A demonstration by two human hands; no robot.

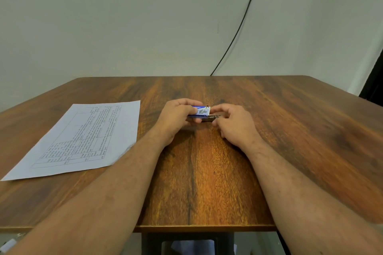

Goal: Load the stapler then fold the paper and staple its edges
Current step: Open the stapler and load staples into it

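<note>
The left hand point(176, 119) curls round a small blue-and-white staple box point(200, 111), with the fingers over its top edge and the thumb pressed against its near face, so that only the right half of the box shows past the knuckles. The right hand point(232, 122) sits just beside it, fingers bent inward and their tips gathered at a thin metal piece point(213, 117) that pokes out from the right end of the box, low down; it appears to be pinched there, though blur and its small size keep me from telling whether it is a strip of staples or part of the stapler. No stapler body can be told apart from what the two hands cover. Both hands rest low over the wooden table point(290, 130), wrists close to its surface, and the two bare forearms run back from them toward the near edge, spreading apart as they come. To the left of the left hand, well apart from it, a printed sheet of paper point(83, 136) lies flat and unfolded on the table, turned at an angle, its near right corner passing under the left forearm; it carries a ruled table and lines of small text that are too fine to read. Beyond the hands the tabletop runs to its far edge against a pale wall point(124, 27), and a thin black cable point(242, 20) slants down that wall from above the right hand to the table's far edge.
</note>
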